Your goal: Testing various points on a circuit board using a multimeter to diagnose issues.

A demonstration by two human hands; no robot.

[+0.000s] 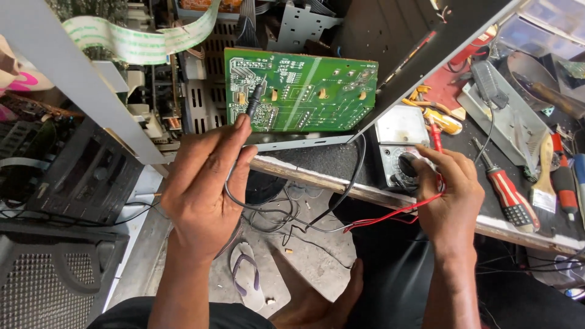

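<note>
Two hands busy: left hand pinched black probe against green circuit board; right hand gripped meter dial (red probe tucked in its fingers). Probe tip could slip, bridging solder joints.

Soft, even daylight fills the scene, brightest at the far right, where clear plastic trays wash out pale. The glossy green rectangular circuit board shows a faint diagonal streak of glare. Shadows are weak, deepest under the wooden bench edge and in the near left corner. Focus is sharp centrally; straight lines bow toward the edges.
</note>
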